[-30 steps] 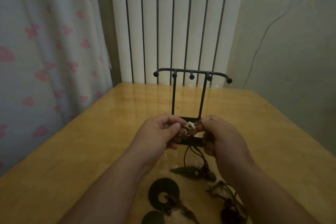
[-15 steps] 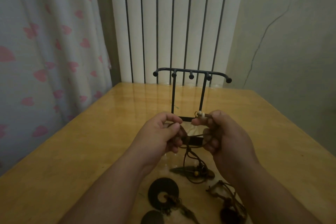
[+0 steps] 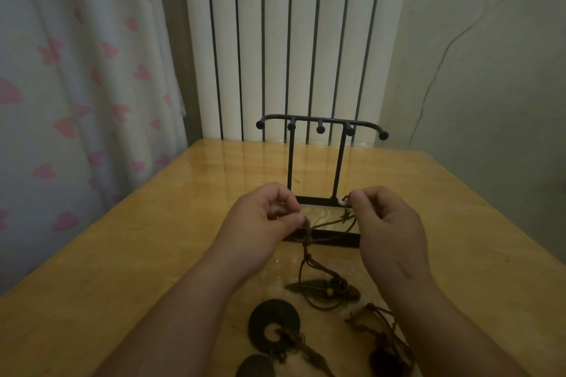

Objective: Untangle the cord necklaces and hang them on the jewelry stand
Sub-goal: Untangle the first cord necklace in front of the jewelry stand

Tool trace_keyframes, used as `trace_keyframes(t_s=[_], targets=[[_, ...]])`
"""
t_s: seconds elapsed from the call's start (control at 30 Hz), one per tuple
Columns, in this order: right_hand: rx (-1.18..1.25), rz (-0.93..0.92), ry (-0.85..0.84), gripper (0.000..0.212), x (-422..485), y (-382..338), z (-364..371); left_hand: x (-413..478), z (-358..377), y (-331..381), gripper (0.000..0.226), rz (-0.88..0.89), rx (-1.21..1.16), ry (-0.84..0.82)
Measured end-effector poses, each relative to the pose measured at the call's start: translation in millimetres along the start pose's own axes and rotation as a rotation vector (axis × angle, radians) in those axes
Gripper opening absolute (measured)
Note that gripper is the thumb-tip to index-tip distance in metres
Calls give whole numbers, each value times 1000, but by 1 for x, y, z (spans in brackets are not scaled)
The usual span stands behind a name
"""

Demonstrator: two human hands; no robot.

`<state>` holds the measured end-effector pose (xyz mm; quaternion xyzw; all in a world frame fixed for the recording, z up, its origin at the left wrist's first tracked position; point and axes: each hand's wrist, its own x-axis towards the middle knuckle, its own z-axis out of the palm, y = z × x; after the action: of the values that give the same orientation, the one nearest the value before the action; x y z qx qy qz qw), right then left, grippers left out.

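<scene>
A black metal jewelry stand [image 3: 320, 127] rises at the middle of the wooden table [image 3: 128, 248], its hooks bare. Just in front of its base, my left hand [image 3: 263, 223] pinches a brown cord necklace [image 3: 324, 222], and my right hand [image 3: 386, 223] pinches the same cord at its white bead end [image 3: 343, 201]. The cord is stretched between them and hangs down to a dark leaf-shaped pendant [image 3: 318, 287] lying on the table. Nearer me lie a black ring pendant [image 3: 274, 323] with its cord and another tangled cord necklace [image 3: 382, 333] at the right.
A white ribbed radiator [image 3: 294, 40] stands behind the table's far edge. A curtain with pink hearts [image 3: 76, 86] hangs to the left, and a plain wall [image 3: 490, 70] is on the right. A second dark disc [image 3: 257, 367] sits at the bottom edge.
My hands have drawn apart, the right one moving right with the white bead, so the cord now stretches wider between them.
</scene>
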<state>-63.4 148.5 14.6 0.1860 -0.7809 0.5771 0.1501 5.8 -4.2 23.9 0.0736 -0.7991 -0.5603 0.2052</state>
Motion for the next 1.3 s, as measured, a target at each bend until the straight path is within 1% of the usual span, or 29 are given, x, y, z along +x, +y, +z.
trace_keyframes(t_s=[0.3, 0.37, 0.4, 0.43, 0.47, 0.5, 0.57, 0.63, 0.7, 0.8, 0.87, 0.97, 1.03, 1.17, 1.23, 1.3], targets=[[25, -22, -6, 18, -2, -3, 1, -2, 0, 1, 23, 88, -27, 27], [23, -25, -48, 18, -2, -4, 1, -3, 1, 2, 25, 110, -29, 30], [20, -17, -106, 19, -1, -4, 1, -3, 1, 2, 25, 120, -34, 29], [8, 3, -181, 24, -1, -4, 2, -4, 1, 2, 26, 128, -36, 28], [-12, 33, -250, 34, 0, -4, 3, -4, 1, 3, 26, 135, -36, 30], [-37, 61, -287, 43, 0, -4, 4, -4, 1, 3, 27, 138, -34, 38], [-90, 68, -278, 49, 0, -4, 3, -4, 1, 2, 26, 141, -30, 66], [-111, 38, -244, 46, 0, -4, 1, -3, 1, 2, 26, 146, -35, 87], [-110, 20, -218, 38, 0, -3, -1, -3, 1, 2, 25, 144, -34, 97], [-82, 8, -243, 28, 1, -2, 1, -2, 1, 1, 25, 147, -45, 112], [-131, -27, -302, 32, 2, 0, 1, -2, 1, 0, 25, 158, -51, 121], [-335, -45, -386, 38, 3, 3, -1, -1, 1, 0, 25, 165, -53, 132], [-369, -23, -388, 38, 4, 4, -2, -2, 1, 0, 24, 165, -46, 133], [-312, -18, -336, 32, 5, 3, -3, -1, 1, -1, 23, 158, -55, 132], [-180, -2, -351, 29, 2, 1, -1, -1, 1, -2, 22, 153, -48, 136], [-2, 58, -422, 27, -2, -3, 1, 0, 2, -2, 22, 157, -40, 146]])
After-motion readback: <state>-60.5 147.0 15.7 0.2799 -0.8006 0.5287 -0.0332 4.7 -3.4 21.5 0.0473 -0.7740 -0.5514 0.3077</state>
